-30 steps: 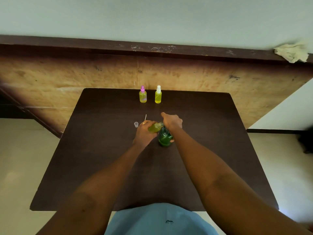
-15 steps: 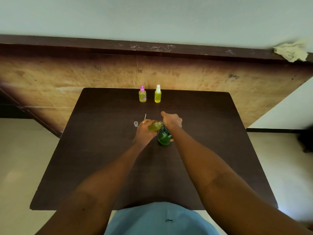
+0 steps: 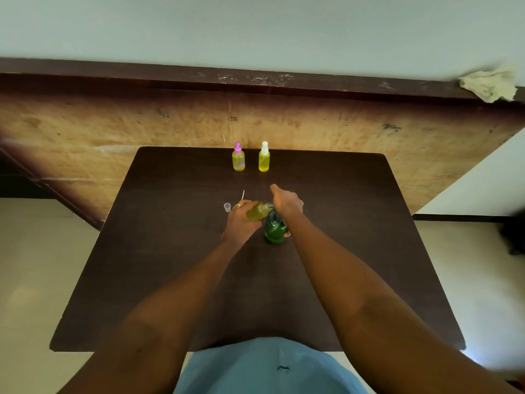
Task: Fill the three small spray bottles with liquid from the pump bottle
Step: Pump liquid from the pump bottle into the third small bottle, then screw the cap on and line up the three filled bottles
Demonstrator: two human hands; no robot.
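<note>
Mid-worktop (image 3: 170, 251), the left hand (image 3: 240, 220) grips the light, probably slippery bottle (image 3: 258, 213) round its body, tilted, while the right hand (image 3: 285, 203) curls over the top of the heavier pump bottle (image 3: 274, 230).

We see a table (image 3: 176, 251) of dark wood, its top smooth and mostly matt (the grain barely shows). The pump bottle (image 3: 275, 229) is glossy translucent green plastic. The tilted spray bottle (image 3: 258, 213), the pink-capped bottle (image 3: 238, 160) and the white-capped bottle (image 3: 264, 160) are clear, shiny plastic, as is a small loose cap (image 3: 227, 207). A metal ring (image 3: 237, 205) glints on the left hand (image 3: 240, 223). The plywood panel (image 3: 113, 132) looks rough and scuffed; the crumpled rag (image 3: 488, 84) and the blue shirt (image 3: 255, 368) are soft cloth.
</note>
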